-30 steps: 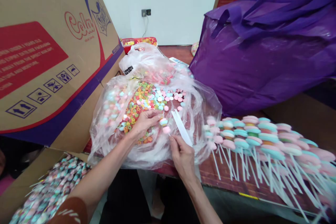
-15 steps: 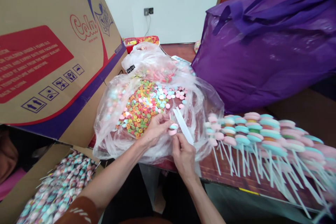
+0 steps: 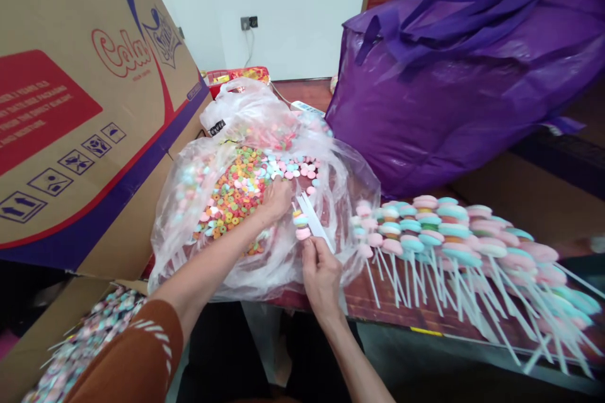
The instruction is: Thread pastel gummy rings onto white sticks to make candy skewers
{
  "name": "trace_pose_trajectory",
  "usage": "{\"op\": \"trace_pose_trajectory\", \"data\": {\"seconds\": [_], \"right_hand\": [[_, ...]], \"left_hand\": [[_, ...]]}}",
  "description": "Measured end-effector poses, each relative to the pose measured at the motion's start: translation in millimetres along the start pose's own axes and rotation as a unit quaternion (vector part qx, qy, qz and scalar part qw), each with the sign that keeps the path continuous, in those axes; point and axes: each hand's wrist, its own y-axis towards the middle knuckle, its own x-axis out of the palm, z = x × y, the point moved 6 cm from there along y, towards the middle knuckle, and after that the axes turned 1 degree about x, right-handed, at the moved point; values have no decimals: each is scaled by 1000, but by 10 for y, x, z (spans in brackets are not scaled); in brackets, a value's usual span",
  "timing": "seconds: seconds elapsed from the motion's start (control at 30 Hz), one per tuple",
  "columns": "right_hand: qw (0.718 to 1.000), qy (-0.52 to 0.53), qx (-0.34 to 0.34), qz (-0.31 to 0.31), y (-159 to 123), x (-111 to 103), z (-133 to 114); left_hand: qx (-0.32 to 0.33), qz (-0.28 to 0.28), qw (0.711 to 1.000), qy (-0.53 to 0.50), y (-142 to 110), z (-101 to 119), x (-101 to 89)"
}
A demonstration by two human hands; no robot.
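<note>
My right hand is closed on a candy skewer, a thin stick threaded with pink, white, blue and yellow candy pieces. Several white sticks reach up just behind that hand; whether it grips them too I cannot tell. Over the loose pink and blue candies, my left hand has its fingers bunched downward, and what they pinch is hidden. Beside it lie small ring candies in orange, green and red. All of these candies rest on a clear plastic bag spread on the table.
Finished candy skewers lie piled on the table at right. Behind them stands a purple bag. A big cardboard box rises at left, and an open box below holds many wrapped candy skewers.
My left hand has left the skewer and moved up to the loose candies. A yellow ring now shows on the skewer above the other pieces. The camera view has shifted right.
</note>
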Motion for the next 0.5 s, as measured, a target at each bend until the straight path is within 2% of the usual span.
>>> {"op": "trace_pose_trajectory", "data": {"seconds": [0.1, 0.23, 0.37, 0.5], "right_hand": [[1000, 3, 7, 0, -6, -2, 6], [1000, 8, 8, 3, -5, -7, 1], [1000, 19, 14, 1, -8, 1, 6], [1000, 23, 20, -3, -15, 9, 21]], "left_hand": [[13, -13, 999, 37, -39, -18, 113], [38, 7, 999, 2, 30, -119, 93], [37, 47, 998, -23, 348, -173, 6], [29, 11, 998, -51, 672, -123, 59]]}}
